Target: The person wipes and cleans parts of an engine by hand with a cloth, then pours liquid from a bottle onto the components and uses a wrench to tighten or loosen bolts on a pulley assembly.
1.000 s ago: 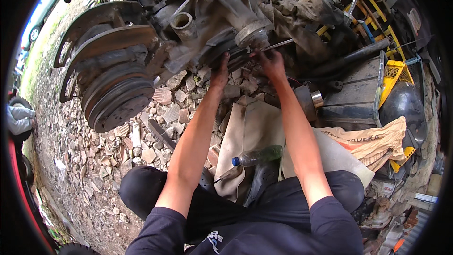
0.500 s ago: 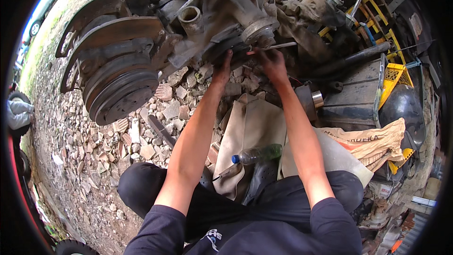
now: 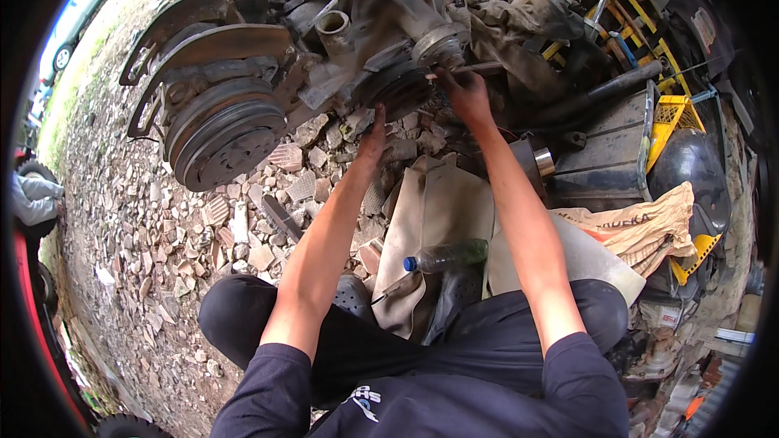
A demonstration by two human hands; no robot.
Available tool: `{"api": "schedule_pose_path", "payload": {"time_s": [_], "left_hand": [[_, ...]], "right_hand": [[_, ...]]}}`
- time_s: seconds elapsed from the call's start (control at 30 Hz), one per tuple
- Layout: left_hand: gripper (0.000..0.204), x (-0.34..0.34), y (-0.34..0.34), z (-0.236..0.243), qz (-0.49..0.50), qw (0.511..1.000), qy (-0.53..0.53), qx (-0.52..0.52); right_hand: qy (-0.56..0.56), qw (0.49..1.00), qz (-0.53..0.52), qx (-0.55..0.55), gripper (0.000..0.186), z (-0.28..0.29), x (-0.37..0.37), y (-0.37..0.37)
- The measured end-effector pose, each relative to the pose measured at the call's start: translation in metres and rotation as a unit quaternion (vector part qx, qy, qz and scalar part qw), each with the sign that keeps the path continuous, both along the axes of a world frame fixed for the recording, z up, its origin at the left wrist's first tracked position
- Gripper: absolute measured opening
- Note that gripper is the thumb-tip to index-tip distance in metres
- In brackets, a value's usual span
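A dark round ribbed disc point(image 3: 399, 85), part of a greasy machine, sits in front of me. My left hand point(image 3: 374, 138) grips its lower left rim, thumb pointing up; the other fingers are mostly hidden. Right of the disc, my right hand point(image 3: 467, 99) is closed around a thin rod-like tool point(image 3: 489, 67), whose exact kind is unclear. Its ends stick out on both sides of the fingers, just under a round metal flange point(image 3: 440, 45). Above the disc, an open pipe end point(image 3: 333, 23) rises from the machine's casting.
Big stepped pulleys point(image 3: 227, 134) jut out at left over broken tile and stones point(image 3: 235, 227). Between my legs lie a tan cloth point(image 3: 434, 203) and a plastic bottle point(image 3: 454, 255). At right are a crumpled sack point(image 3: 633, 227), a yellow crate point(image 3: 673, 130) and a dark metal panel point(image 3: 600, 162).
My left hand has slid down and slightly left along the disc's rim. The right hand stays near the flange with the tool, a little higher. The view has shifted slightly.
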State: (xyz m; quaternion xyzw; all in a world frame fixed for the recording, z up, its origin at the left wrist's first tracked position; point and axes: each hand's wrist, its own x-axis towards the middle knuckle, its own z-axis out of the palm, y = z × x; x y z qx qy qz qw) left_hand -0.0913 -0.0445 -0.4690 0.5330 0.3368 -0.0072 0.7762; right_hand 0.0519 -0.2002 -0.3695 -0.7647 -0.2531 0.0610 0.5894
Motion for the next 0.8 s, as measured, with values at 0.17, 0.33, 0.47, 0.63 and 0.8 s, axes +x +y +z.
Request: {"api": "schedule_pose_path", "payload": {"time_s": [0.17,0.33,0.47,0.63,0.8], "left_hand": [[0.099,0.004,-0.006,0.029,-0.017,0.996,-0.001,0.084],[0.088,-0.003,-0.009,0.044,-0.058,0.992,0.032,0.107],[0.078,-0.02,-0.001,0.06,-0.168,0.97,0.146,0.094],[0.083,-0.038,-0.074,0.041,-0.529,0.811,0.096,0.229],[0.098,-0.095,-0.12,0.018,-0.675,0.582,0.027,0.453]], "right_hand": [[-0.05,0.993,0.032,-0.1,0.036,0.012,0.008,0.012],[-0.228,0.956,-0.06,-0.175,0.037,0.016,0.037,0.004],[-0.092,0.993,-0.022,-0.068,0.038,0.018,0.031,0.011],[-0.069,0.997,-0.025,-0.028,0.038,-0.04,0.06,-0.005],[-0.137,0.972,-0.114,-0.153,0.033,-0.072,0.036,-0.069]]}}
